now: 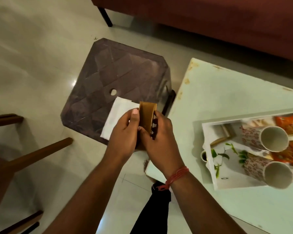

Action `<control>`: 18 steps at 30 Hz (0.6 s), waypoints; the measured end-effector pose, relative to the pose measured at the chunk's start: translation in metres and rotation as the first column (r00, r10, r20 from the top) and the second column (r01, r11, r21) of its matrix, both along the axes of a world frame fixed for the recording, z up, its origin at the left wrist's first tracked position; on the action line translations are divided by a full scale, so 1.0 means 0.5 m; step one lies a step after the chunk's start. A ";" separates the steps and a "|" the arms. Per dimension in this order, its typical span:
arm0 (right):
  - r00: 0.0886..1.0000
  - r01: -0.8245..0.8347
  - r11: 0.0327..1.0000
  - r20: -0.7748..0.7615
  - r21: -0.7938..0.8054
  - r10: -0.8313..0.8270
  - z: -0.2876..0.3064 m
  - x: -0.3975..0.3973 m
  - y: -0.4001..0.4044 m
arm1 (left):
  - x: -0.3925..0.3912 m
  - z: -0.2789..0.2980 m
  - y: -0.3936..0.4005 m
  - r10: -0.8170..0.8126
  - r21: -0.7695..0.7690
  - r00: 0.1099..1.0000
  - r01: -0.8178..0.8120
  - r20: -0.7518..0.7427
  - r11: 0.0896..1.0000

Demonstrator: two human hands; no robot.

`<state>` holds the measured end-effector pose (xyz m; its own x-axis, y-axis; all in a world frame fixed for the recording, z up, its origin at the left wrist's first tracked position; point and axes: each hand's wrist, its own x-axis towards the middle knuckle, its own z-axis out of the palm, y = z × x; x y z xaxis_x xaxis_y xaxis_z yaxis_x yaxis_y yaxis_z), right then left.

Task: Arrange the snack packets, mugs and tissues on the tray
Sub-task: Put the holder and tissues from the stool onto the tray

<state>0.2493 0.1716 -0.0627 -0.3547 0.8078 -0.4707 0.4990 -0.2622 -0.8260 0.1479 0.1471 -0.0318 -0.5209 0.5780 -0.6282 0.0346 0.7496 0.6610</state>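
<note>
Here, nearest the viewer, two bare forearms reach forward over a pale tiled floor, the right wrist tied with a red thread band (177, 174). The left hand (123, 130) and the right hand (156, 134) meet on one thing: a small tan holder (146, 115), stood on edge. The left thumb and fingers (134, 115) curl against its left face, and the right fingers (153, 125) wrap its right edge, so both hands are closed on it. What it holds cannot be told from here. Just beyond and left of the fingers, a white tissue (115, 119) lies flat on a dark brown plastic stool (115, 78), partly hidden by the left hand. Well to the right of the fingers stands a pale green table (227, 98), and on it a white tray (208, 149). Two patterned mugs lie on their sides in the tray, the farther mug (264, 137) and the nearer mug (269, 171), open mouths toward the viewer, with orange snack packets (289, 125) beyond them. Farthest away is a reddish-brown sofa (210, 19). As a judgement, mugs and snacks are placed and the tissue step is in hand. The next move likely calls for fitting the tissue to the holder, then carrying both rightward to bare tray floor left of the mugs.
</note>
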 end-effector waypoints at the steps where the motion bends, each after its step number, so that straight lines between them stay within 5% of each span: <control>1: 1.000 0.009 1.000 0.004 0.002 -0.009 0.001 0.040 0.003 | 0.037 0.000 0.003 -0.009 0.009 1.000 0.009 0.027 1.000; 11: 0.973 0.074 0.997 0.220 -0.008 -0.070 -0.078 0.437 0.028 | 0.439 -0.074 0.034 0.004 0.000 0.909 -0.005 0.417 1.000; 18: 0.946 -0.013 0.997 0.322 -0.073 0.036 -0.155 0.526 0.033 | 0.561 -0.136 0.042 0.158 -0.117 0.852 -0.115 0.500 0.986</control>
